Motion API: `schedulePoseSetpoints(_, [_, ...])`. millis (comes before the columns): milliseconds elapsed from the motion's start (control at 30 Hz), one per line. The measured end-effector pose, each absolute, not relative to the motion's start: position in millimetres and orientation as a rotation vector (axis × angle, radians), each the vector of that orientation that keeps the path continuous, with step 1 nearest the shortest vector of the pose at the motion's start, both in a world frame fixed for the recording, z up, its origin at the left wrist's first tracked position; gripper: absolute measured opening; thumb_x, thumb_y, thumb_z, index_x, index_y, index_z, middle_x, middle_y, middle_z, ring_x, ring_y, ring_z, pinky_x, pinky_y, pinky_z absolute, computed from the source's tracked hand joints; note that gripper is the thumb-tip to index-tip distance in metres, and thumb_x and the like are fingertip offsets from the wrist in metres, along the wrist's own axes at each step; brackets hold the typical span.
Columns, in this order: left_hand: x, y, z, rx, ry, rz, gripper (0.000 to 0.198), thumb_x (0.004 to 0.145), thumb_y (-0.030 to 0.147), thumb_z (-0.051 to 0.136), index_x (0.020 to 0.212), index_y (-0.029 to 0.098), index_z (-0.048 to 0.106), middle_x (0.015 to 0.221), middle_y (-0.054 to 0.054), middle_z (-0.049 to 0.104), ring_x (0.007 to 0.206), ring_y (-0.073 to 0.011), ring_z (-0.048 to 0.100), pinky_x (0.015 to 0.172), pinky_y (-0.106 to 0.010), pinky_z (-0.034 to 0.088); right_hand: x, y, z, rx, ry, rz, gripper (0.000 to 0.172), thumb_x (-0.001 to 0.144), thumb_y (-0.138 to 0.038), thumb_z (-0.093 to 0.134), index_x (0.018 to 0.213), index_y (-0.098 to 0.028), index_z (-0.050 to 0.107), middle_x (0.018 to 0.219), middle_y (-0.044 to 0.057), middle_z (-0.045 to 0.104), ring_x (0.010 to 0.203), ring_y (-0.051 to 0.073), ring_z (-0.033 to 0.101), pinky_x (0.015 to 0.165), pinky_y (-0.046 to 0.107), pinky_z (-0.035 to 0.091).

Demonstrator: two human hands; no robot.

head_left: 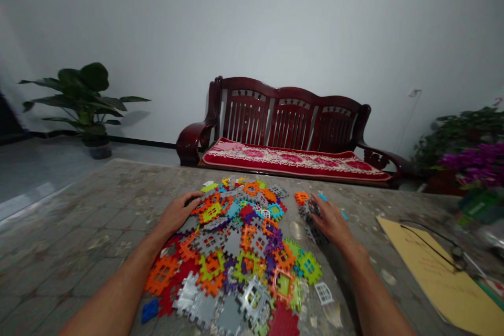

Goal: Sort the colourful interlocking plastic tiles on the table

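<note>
A big heap of interlocking plastic building pieces (232, 244) in orange, grey, green, red, purple and blue lies on the table, many with window-like cutouts. My left hand (181, 213) rests against the heap's left side, its fingers stretched over the edge pieces and holding none. To the right of the heap, my right hand (332, 222) has its fingers curled round grey building pieces (310, 215). An orange piece (302, 198) touches the far end of these, and small blue pieces (322, 197) show beside the hand. My palm partly hides the grey pieces.
On the right of the patterned table (79, 252) lie a yellow envelope-like sheet (441, 278) and glasses (457, 257). A small white window piece (323, 293) sits right of the heap. Behind stand a wooden bench (291, 115), a leafy plant (84, 100) and purple flowers (476, 163).
</note>
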State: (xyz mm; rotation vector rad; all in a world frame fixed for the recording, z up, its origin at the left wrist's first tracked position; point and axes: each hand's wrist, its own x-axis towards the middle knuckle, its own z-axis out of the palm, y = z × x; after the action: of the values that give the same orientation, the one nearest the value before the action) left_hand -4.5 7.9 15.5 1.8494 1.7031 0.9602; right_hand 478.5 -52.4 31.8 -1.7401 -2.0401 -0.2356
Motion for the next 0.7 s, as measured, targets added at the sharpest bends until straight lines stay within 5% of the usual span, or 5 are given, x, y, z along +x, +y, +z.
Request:
schedulePoseSetpoints(400, [-5.8,7.1,15.7,1.858,1.712,0.931,0.054,0.079,0.055,0.045,0.113,0.02,0.069,0.118,-0.008,0.072,0.106,-0.0276,0.065,0.099,-0.039,0.047,471.1,-51.4,28.0,-1.675,-2.032,-0.26,0.06,0.077,-0.008,0.043,0.134,-0.022,0.057,0.122,0.009,0.067,0.113,0.024,0.058,0.1,0.043,0.044])
schedulePoseSetpoints(700, [-6.3,-1.4,21.6,1.754,1.603,1.015,0.054,0.077,0.059,0.05,0.109,0.021,0.071,0.115,-0.005,0.073,0.109,-0.0274,0.065,0.1,-0.038,0.047,396.9,-68.9,31.1,-1.432,-2.057,0.013,0.048,0.084,-0.013,0.044,0.127,-0.024,0.061,0.123,0.006,0.068,0.115,0.021,0.06,0.103,0.04,0.045])
